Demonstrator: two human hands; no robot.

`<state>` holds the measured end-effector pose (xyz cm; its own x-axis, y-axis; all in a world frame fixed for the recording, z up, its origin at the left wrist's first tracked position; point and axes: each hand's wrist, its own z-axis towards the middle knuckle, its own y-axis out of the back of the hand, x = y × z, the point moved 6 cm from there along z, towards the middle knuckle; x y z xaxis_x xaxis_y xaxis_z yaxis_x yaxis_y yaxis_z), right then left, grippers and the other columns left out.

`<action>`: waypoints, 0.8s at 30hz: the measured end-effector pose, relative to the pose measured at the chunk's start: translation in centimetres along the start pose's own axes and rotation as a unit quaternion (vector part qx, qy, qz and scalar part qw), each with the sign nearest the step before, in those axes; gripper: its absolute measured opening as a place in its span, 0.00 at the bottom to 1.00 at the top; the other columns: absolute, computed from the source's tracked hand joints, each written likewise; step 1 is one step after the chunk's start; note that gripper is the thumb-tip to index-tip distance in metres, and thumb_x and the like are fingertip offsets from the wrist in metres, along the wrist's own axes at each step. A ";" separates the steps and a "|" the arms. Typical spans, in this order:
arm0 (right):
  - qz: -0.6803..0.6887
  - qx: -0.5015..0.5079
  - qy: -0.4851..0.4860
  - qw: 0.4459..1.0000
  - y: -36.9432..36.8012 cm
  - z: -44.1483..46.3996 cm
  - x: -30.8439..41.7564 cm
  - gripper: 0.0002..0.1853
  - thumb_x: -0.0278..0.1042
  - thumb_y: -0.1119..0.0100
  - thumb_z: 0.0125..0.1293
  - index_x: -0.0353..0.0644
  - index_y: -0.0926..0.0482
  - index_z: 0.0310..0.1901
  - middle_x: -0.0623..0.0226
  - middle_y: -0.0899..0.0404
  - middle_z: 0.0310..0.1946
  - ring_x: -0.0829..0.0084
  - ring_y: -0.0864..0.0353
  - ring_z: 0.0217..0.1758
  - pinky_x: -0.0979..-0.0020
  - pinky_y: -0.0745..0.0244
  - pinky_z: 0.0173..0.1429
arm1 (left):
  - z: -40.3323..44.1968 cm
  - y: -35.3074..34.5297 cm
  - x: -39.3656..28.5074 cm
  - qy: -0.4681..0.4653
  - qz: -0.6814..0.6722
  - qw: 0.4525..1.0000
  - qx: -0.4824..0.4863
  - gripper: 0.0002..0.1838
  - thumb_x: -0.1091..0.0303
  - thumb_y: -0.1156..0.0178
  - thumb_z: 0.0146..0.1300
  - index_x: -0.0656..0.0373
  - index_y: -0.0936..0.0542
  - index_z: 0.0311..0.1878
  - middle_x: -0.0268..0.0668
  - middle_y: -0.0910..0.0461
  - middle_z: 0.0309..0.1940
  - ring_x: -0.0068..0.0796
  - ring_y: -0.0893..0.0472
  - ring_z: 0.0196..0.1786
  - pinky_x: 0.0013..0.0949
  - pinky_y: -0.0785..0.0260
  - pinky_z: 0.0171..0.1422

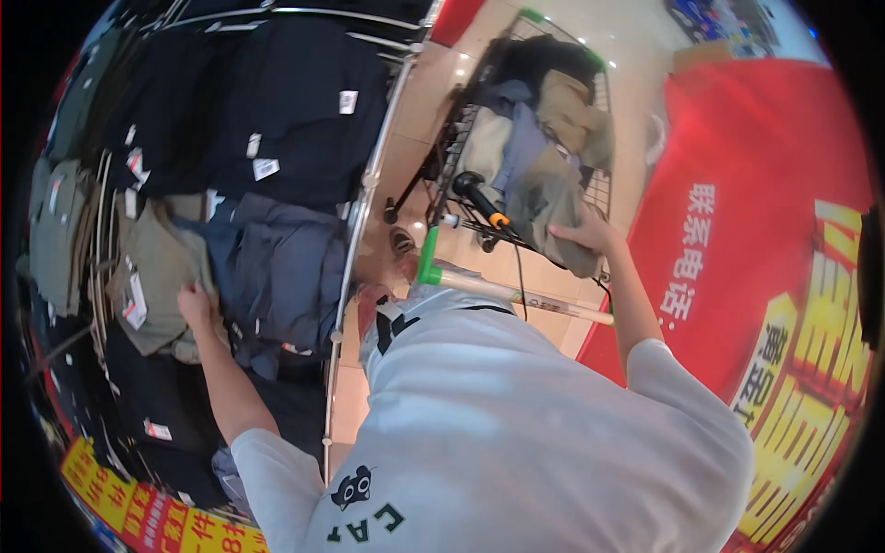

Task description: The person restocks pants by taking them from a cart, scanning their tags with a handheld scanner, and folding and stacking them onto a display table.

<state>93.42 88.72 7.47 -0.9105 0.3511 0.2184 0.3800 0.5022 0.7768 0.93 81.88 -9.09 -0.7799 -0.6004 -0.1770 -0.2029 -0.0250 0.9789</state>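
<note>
My left hand (194,305) is closed on the edge of olive folded trousers (159,267), which lie on the display rack at the left with a white tag on them. Beside these trousers is a pile of dark blue-grey folded trousers (281,267). Over at the shopping cart (604,189), my right hand (590,230) grips grey-green trousers (544,207) hanging over the cart's near end. More clothes fill the cart, among them a tan garment (567,106) and a blue-grey one (527,147). The fingertips of both hands are partly hidden by cloth.
A black handheld device with an orange ring (481,198) and a cable sits at the cart's near end. The cart handle (516,293) is close to my body. Stacks of black trousers (304,101) cover the metal-railed rack. A red banner (737,157) stands right of the cart.
</note>
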 end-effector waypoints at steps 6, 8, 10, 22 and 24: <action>-0.024 0.072 0.080 0.994 -1.9 -0.4 1.1 0.34 0.38 0.34 0.55 0.37 0.27 0.64 0.48 0.20 0.56 0.55 0.22 0.62 0.62 0.30 0.66 | -3.6 4.2 -4.7 0.052 -0.013 0.997 0.047 0.25 0.52 0.41 0.65 0.68 0.19 0.50 0.59 0.19 0.51 0.58 0.21 0.56 0.52 0.29 0.60; 0.114 0.057 0.070 0.989 -1.2 -0.3 0.6 0.29 0.33 0.37 0.57 0.34 0.25 0.61 0.56 0.18 0.54 0.61 0.21 0.59 0.64 0.28 0.64 | -4.5 4.6 -4.9 0.040 -0.024 0.999 0.003 0.21 0.55 0.42 0.64 0.66 0.19 0.48 0.59 0.21 0.51 0.60 0.22 0.55 0.53 0.29 0.59; 0.265 0.032 0.026 0.963 0.7 -1.4 1.0 0.26 0.29 0.40 0.61 0.32 0.26 0.62 0.59 0.19 0.55 0.64 0.20 0.58 0.64 0.28 0.63 | -5.6 4.5 -4.5 0.045 -0.114 0.992 0.014 0.22 0.54 0.43 0.64 0.65 0.19 0.49 0.60 0.22 0.50 0.60 0.22 0.53 0.52 0.29 0.60; 0.459 -0.213 0.243 0.827 22.4 -14.1 15.6 0.24 0.28 0.39 0.67 0.32 0.29 0.63 0.60 0.22 0.58 0.68 0.22 0.58 0.65 0.29 0.63 | -25.3 15.8 -23.0 0.096 -0.702 0.683 0.179 0.26 0.50 0.55 0.79 0.68 0.24 0.55 0.43 0.18 0.45 0.31 0.17 0.47 0.34 0.24 0.56; 0.500 -0.253 0.304 0.770 22.2 -16.2 18.8 0.23 0.24 0.39 0.66 0.31 0.28 0.63 0.59 0.22 0.57 0.68 0.23 0.59 0.66 0.31 0.66 | -26.5 17.4 -28.3 0.031 -0.769 0.588 0.249 0.34 0.41 0.59 0.77 0.68 0.27 0.59 0.47 0.18 0.47 0.36 0.16 0.49 0.37 0.23 0.59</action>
<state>82.05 93.63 38.38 -0.1695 -0.1504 0.9740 0.9691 -0.2054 0.1370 35.10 77.26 15.67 0.5722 -0.2022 -0.7948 -0.8002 -0.3497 -0.4872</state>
